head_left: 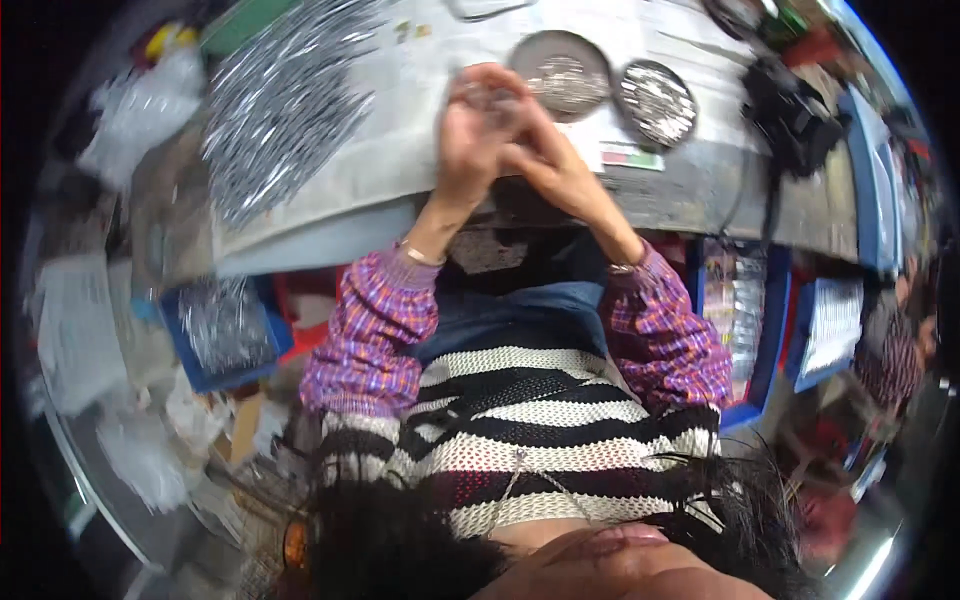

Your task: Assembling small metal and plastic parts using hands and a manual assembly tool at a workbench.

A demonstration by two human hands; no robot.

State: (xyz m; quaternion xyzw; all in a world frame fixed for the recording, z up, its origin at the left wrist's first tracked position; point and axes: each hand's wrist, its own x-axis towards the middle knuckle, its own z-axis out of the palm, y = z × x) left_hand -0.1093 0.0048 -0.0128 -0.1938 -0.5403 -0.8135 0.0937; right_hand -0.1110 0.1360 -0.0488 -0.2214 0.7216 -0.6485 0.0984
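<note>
My left hand (463,143) is cupped over the table, palm turned up and fingers curled in. A small greyish mass (493,103) lies in that palm, too blurred to name. My right hand (550,160) meets it from the right, its fingertips over the left palm among the grey bits. Just beyond the right hand sits a round grey dish (527,52) holding small shiny metal pieces. Beside it is a smaller dark round dish (621,103) full of similar silvery pieces. A wide heap of thin, long metal strips (285,110) spreads over the table to the left.
Light sheets cover the worktable (385,165). A black, strap-like bundle (790,115) lies at the right. Blue bins stand below the table edge, one left (225,378) with clear bags, one right (775,340). Plastic bags (150,110) sit far left. Another person (890,350) is at far right.
</note>
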